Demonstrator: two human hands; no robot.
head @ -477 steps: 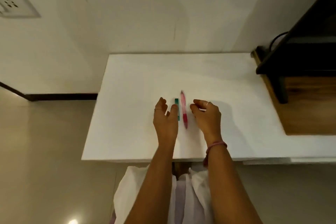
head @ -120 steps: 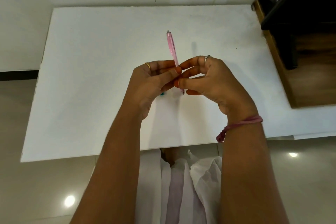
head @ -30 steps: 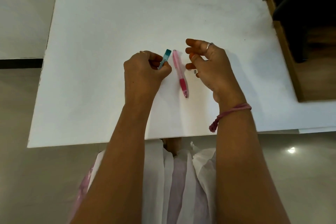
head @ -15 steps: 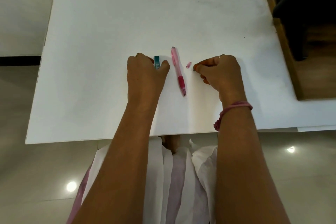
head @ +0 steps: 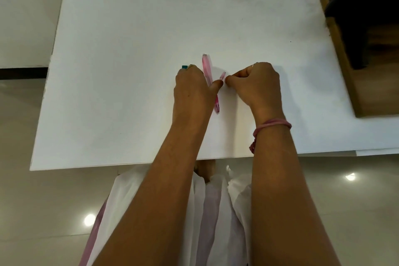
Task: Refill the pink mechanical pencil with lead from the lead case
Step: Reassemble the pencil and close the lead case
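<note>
The pink mechanical pencil [head: 206, 67] lies on the white table [head: 129, 75], its tip pointing toward me. My left hand [head: 193, 90] rests palm down just left of it, closed over the teal lead case [head: 184, 67], of which only the far end shows. The left thumb touches the pencil's middle. A small pink cap [head: 222, 75] lies on the table right of the pencil. My right hand [head: 255, 83] sits curled on the table, its pinched fingertips right beside the cap. Whether anything is between those fingertips is hidden.
A wooden shelf unit [head: 367, 97] with a black object [head: 367, 6] on it stands against the table's right side. The near table edge [head: 129, 163] runs just above my lap. A white wall lies behind the table.
My left hand has slid forward over the lead case, and its thumb now touches the pencil. The right hand's fingertips have moved closer to the small pink cap. The pencil stays put.
</note>
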